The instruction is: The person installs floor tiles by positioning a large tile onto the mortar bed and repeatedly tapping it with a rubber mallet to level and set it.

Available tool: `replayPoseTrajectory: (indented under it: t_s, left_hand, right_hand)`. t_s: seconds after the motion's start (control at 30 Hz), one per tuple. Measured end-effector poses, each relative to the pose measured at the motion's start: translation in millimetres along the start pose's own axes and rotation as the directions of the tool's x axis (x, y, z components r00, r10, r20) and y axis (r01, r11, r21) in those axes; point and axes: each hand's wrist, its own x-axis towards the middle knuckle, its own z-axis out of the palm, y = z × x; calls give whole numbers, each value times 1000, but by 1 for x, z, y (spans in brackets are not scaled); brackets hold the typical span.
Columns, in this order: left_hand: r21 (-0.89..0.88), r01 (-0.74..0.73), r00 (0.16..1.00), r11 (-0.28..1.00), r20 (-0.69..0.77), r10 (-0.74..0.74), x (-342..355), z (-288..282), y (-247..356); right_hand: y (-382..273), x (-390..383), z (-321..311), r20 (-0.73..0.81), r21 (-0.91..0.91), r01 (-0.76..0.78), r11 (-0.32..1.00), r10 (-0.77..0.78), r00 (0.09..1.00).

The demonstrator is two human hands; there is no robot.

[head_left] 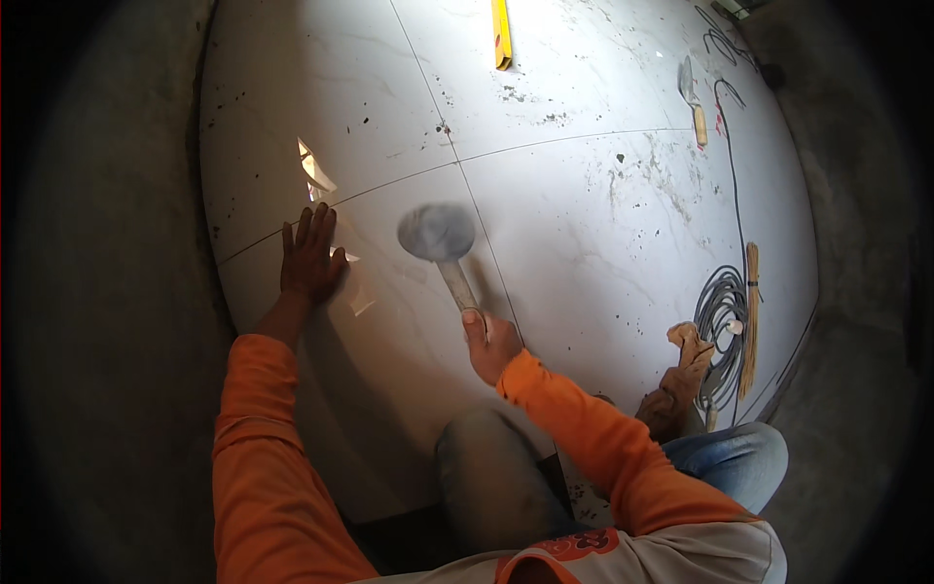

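My right hand [493,347] is wrapped round the pale handle of a rubber mallet [436,234]. The mallet's grey head is slightly blurred and appears above a large white floor tile [409,331]; I cannot tell whether it touches the tile. Over to the left, my left hand [313,255] rests flat on the tile, fingers apart and pointing away from me, near the joint with the tile beyond. Small bright patches of light lie around that hand.
A yellow spirit level [501,35] lies at the far middle. On the right are a trowel [697,107], a coiled dark cable [718,302], a straw-coloured brush [751,316] and a crumpled brown cloth [681,375]. Dirt specks dot the tiles, and a wall [117,292] borders the left.
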Motion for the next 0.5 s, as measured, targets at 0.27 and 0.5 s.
replayPoseTrajectory:
  t_s: [0.27, 0.5]
  left_hand:
    - [36, 335, 937, 942, 96, -337, 0, -4, 45]
    - [59, 288, 951, 956, 99, -293, 9, -17, 53]
  right_hand:
    - [-38, -14, -20, -50, 67, 204, 977, -201, 978]
    - [-10, -18, -27, -59, -60, 248, 967, -251, 966]
